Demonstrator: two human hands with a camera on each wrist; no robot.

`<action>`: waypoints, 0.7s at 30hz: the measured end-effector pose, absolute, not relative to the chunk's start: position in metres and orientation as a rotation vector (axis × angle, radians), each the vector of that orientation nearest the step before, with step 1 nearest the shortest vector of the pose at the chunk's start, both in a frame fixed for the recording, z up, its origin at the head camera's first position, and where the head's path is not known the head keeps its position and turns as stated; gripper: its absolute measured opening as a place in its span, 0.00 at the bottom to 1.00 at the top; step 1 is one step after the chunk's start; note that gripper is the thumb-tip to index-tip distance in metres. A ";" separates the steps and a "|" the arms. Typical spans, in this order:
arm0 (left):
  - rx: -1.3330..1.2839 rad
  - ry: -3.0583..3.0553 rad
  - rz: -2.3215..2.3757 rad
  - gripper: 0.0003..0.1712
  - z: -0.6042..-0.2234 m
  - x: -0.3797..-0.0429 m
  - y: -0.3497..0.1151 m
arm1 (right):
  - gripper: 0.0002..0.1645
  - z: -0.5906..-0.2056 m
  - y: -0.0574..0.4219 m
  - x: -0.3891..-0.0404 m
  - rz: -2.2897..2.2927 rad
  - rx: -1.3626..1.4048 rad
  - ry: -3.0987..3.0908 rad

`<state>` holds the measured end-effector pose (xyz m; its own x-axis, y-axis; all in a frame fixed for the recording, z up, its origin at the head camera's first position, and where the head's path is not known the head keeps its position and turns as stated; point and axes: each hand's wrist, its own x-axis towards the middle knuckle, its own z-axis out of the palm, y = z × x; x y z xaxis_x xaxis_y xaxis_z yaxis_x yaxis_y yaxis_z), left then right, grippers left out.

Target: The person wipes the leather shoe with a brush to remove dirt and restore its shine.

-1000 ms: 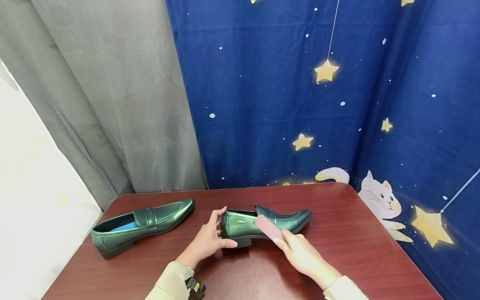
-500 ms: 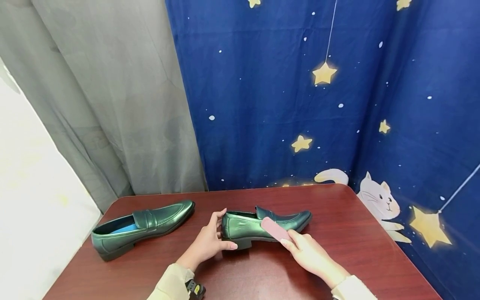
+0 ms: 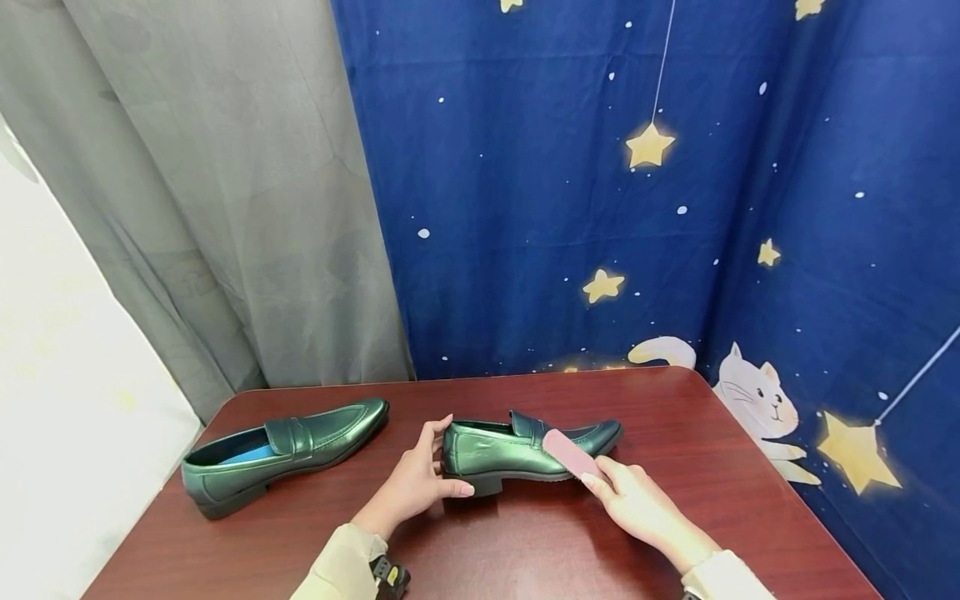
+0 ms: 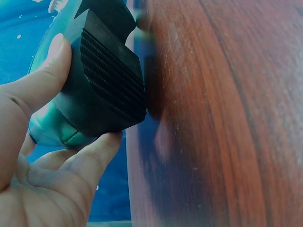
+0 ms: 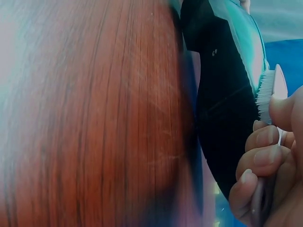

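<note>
Hiding part of the green shoe (image 3: 516, 455) near six o'clock, a pink brush (image 3: 572, 455) is pinched by the right hand (image 3: 637, 504), its handle (image 5: 259, 203) mostly covered; the heel (image 3: 486, 484) is gripped by the left hand (image 3: 411, 482), another shoe (image 3: 292, 454) seen at eight o'clock.

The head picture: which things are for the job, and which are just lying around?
For the job:
pink brush, in the right hand
green shoe, held at its heel by the left hand

Just there:
other green shoe, which no hand touches, though perhaps waiting its turn
white cat on the blue curtain
</note>
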<state>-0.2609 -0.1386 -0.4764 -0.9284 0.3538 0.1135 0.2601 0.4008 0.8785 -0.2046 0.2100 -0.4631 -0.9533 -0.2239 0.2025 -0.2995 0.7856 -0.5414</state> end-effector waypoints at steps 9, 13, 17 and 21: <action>0.566 2.549 1.573 0.64 -0.476 -0.259 -0.138 | 0.12 -0.461 0.220 -0.205 0.902 0.296 -2.854; 0.564 2.556 1.571 0.64 -0.476 -0.259 -0.138 | 0.12 -0.460 0.226 -0.205 0.949 0.263 -2.862; 0.570 2.555 1.577 0.64 -0.476 -0.258 -0.138 | 0.14 -0.460 0.233 -0.206 0.983 0.236 -2.876; 0.574 2.558 1.578 0.64 -0.476 -0.258 -0.138 | 0.14 -0.460 0.240 -0.209 0.980 0.208 -2.875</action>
